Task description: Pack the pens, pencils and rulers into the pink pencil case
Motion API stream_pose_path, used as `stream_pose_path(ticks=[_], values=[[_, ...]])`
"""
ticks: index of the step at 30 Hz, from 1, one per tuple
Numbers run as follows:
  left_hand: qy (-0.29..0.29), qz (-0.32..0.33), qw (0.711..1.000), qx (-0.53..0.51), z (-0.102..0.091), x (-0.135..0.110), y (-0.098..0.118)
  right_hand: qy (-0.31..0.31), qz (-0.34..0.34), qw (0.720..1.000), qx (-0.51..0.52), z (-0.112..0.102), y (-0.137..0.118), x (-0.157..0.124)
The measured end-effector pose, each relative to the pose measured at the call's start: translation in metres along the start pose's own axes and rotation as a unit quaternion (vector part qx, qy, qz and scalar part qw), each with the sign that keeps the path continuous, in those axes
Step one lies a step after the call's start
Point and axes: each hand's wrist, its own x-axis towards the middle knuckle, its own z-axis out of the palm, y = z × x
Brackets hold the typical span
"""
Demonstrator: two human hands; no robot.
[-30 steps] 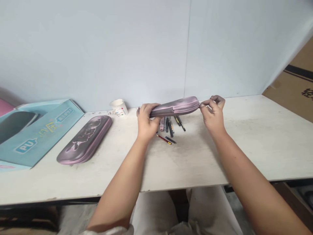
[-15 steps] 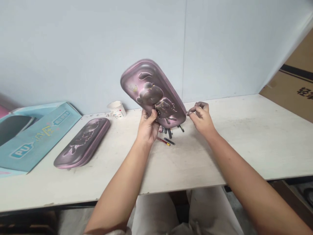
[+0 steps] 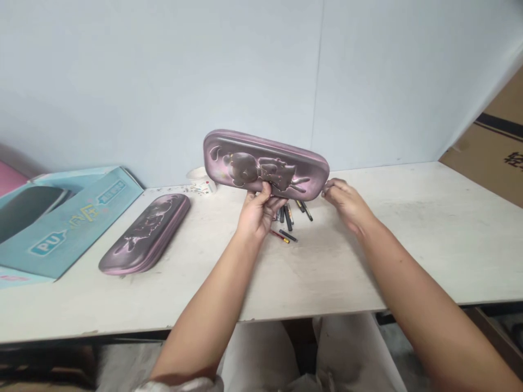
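On the head view, the left hand [image 3: 257,215] I'm working has the mauve-pink hard-shell pencil case [image 3: 265,166] gripped by its lower edge, thumb on the embossed face and fingers behind. The case stands nearly level, just above that hand. The right hand [image 3: 347,204] is half open and holds nothing; whether its fingertips touch the case's right end or stop just short, I can't tell. A long case held in one hand can tip, so I'd keep the thumb firm near its middle. Between the hands, black pens [image 3: 288,216] and a red pencil [image 3: 279,234] lie on the white table [image 3: 408,245]. Left of the left hand lies a matching pink hard-shell case [image 3: 144,234], beside a teal cardboard box [image 3: 69,228].
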Motion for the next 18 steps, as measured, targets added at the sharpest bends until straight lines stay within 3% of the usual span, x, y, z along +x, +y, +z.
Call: stream_pose_path(ticks=[4,8,11,14,18], values=[[0.011,-0.042,0.998,-0.041,0.006,-0.002,-0.01,-0.12,0.168,0.956,0.208,0.018,-0.003,-0.01],[-0.005,-0.073,0.996,-0.046,0.007,-0.003,-0.015,-0.164,0.192,0.945,0.209,0.026,-0.002,-0.016],[-0.014,-0.068,0.997,-0.032,0.003,-0.004,-0.011,-0.078,0.148,0.965,0.2,0.02,-0.002,-0.013],[-0.019,-0.083,0.996,0.005,0.0,-0.006,-0.005,0.016,0.094,0.962,0.254,0.012,-0.006,-0.008],[0.001,-0.075,0.996,0.039,0.002,-0.009,-0.002,0.018,0.083,0.961,0.262,0.009,-0.015,-0.01]])
